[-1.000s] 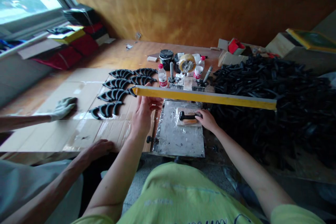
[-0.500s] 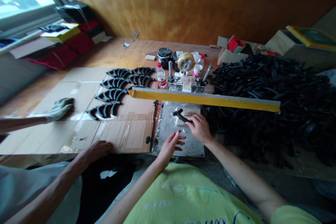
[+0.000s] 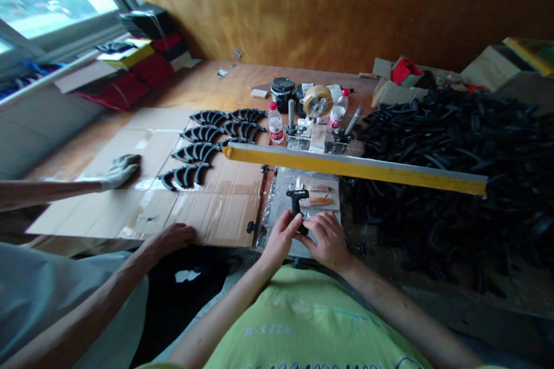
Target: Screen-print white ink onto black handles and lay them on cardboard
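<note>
Both my hands meet over the near end of a grey metal plate (image 3: 283, 184). My left hand (image 3: 280, 236) and my right hand (image 3: 328, 239) are each closed on one black curved plastic part (image 3: 298, 203), which stands up between them. A long yellow bar (image 3: 355, 168) lies across just beyond the plate. Rows of the same black curved parts (image 3: 208, 138) are laid out on flattened cardboard (image 3: 142, 184) to the left.
A large heap of black parts (image 3: 454, 150) fills the right side. Bottles (image 3: 274, 122), a tape roll (image 3: 318, 101) and a black tub (image 3: 282, 92) stand behind the bar. Another person's gloved hand (image 3: 121, 168) and bare hand (image 3: 171, 239) rest on the cardboard at left.
My left hand left the yellow bar's left end and came down to the plate. My right hand lifted the black part off the plate and drew it nearer; both hands now hold it.
</note>
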Motion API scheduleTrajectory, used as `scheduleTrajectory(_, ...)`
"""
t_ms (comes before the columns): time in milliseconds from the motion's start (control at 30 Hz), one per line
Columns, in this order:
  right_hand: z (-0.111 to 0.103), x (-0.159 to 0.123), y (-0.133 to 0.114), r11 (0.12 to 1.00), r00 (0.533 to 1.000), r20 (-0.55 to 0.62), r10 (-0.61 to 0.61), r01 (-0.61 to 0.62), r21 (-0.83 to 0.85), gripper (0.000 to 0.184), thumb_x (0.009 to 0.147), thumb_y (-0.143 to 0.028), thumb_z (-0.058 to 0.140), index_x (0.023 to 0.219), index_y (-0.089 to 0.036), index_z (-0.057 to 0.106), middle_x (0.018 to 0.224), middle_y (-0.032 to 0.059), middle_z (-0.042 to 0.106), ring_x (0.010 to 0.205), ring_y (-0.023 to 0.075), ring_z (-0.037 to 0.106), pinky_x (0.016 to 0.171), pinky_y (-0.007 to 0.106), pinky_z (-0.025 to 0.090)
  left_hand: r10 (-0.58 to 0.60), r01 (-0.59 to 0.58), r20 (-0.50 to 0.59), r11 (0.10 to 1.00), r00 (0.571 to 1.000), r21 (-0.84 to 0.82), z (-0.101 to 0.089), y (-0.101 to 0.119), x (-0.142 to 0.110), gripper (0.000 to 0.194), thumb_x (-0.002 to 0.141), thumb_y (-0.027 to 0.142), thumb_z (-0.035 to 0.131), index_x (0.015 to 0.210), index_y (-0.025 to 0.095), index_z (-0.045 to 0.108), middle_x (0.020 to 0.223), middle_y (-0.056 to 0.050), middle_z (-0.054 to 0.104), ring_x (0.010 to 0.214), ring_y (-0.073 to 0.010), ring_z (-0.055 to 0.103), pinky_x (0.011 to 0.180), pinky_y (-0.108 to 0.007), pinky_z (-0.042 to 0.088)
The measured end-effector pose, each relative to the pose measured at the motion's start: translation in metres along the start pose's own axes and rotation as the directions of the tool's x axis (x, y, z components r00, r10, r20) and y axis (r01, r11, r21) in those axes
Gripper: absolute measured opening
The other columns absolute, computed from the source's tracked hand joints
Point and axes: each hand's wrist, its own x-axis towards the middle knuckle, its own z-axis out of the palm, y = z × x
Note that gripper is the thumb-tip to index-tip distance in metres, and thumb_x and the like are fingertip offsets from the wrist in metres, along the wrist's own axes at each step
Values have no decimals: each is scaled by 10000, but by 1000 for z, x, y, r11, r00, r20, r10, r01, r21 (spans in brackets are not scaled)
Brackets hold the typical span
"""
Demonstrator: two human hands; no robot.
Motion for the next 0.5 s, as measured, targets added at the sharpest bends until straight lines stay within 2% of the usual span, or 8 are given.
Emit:
scheduleTrajectory(133,-5,-1,8,998,999,42,-6,4,55,190,852,-282,633,1031,-232,592,892,63,666,843,229,582,777,400,450,-8,8,-4,1000,1000,-19,2,0,3,374,734,502,695,891,171,621,826,-16,629,787,-159,589,674,-242,486)
scheduleTrajectory(233,-7,-7,37,996,994,87,63,-69,61,160,877,-301,593,1025,-244,616,919,62,675,875,229,595,812,408,461,-25,26,39,999,999,-27,2,1,6,392,760,518,659,911,163,592,841,-43,660,731,-154,603,609,-242,482)
scheduleTrajectory(300,-12,-9,73,980,977,94,193,-197,38,132,888,-285,558,983,-244,639,929,60,685,898,232,609,853,417,469,-38,39,36,999,999,-23,-1,1,8,397,769,524,645,909,158,582,832,-57,678,709,-150,608,590,-238,472)
scheduleTrajectory(400,-27,-3,148,894,892,58,448,-448,-12,129,852,-257,542,892,-256,664,897,42,696,891,243,625,857,421,494,-65,65,-52,998,997,-16,-5,-5,13,424,742,542,660,898,154,585,817,-65,694,680,-143,607,568,-229,456)
scheduleTrajectory(433,-33,3,175,866,865,38,500,-499,-21,136,839,-254,534,870,-264,667,883,33,696,878,243,628,840,415,505,-81,80,-96,997,992,-13,-6,-8,15,445,723,555,670,895,153,587,810,-68,698,667,-145,609,559,-230,452)
scheduleTrajectory(500,-44,22,227,840,840,3,542,-542,-21,161,825,-244,511,861,-260,668,883,24,697,858,229,633,812,391,517,-108,108,-184,994,977,-6,-8,-15,18,494,675,587,693,890,153,593,793,-73,703,642,-151,612,539,-231,447)
